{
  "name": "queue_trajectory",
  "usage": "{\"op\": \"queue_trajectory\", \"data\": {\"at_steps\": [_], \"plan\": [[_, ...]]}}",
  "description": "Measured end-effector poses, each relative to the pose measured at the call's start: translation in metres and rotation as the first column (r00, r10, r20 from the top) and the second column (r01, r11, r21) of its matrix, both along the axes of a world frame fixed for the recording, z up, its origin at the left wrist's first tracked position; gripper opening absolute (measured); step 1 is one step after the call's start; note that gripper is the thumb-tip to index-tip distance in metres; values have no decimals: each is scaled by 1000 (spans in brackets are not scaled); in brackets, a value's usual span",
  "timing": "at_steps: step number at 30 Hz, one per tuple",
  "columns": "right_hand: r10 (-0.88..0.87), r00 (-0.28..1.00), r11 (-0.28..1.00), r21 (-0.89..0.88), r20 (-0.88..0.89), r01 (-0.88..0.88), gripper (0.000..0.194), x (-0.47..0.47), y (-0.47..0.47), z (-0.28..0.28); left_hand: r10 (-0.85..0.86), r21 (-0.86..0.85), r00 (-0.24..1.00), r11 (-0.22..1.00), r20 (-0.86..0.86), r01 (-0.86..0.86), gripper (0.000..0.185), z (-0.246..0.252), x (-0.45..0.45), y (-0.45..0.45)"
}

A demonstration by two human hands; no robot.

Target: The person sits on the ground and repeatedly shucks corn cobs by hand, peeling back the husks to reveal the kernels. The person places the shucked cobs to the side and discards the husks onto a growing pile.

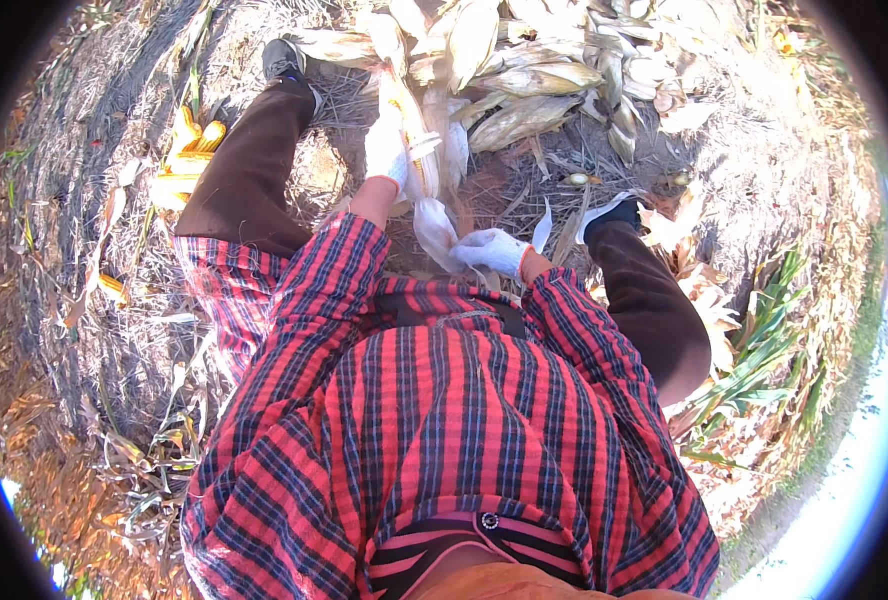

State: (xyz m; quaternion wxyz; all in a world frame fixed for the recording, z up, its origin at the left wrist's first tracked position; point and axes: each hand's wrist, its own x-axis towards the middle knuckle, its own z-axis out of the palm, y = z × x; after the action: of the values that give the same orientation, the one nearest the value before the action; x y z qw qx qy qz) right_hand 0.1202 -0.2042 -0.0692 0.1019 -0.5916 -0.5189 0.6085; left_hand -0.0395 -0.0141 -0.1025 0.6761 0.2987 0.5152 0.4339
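Observation:
A partly husked ear of corn point(414, 127) lies between my legs, its yellow kernels showing between pale husk leaves. My left hand point(387, 150), in a white knit glove, is closed around the ear's side. Lower and to the right, my right hand point(489, 251), gloved alike, pinches a pulled-back husk leaf point(435, 229) near my waist. Beyond the hands lies a pile of ears in dry husks point(537, 79). Several bare yellow ears point(192, 161) lie at the left, beside my left leg.
My legs are spread on straw-covered ground, with a dark shoe point(285, 60) at upper left and another point(612, 214) at right. A single bare ear point(112, 287) lies farther left. Green corn leaves point(759, 360) and dry husks point(703, 277) lie by my right leg.

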Motion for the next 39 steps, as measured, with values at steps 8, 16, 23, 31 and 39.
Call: {"op": "queue_trajectory", "data": {"at_steps": [8,16,23,31,39], "plan": [[-734,603,624,41,-312,781,31,57,37,25,-241,313,585,658,-774,685,33,0,15,-29],[-667,512,544,115,-541,831,33,30,65,65,-126,462,504,261,-854,848,22,27,28,-53],[-743,366,437,8,-560,900,30,33,56,63,-345,521,722,517,-600,680,37,47,32,-61],[-743,-190,192,-475,-642,859,18,38,64,40,-185,587,898,701,-400,406,35,60,36,-53],[-734,-242,95,-448,-635,889,32,47,68,56,343,726,640,339,-687,598,58,100,59,-109]]}}
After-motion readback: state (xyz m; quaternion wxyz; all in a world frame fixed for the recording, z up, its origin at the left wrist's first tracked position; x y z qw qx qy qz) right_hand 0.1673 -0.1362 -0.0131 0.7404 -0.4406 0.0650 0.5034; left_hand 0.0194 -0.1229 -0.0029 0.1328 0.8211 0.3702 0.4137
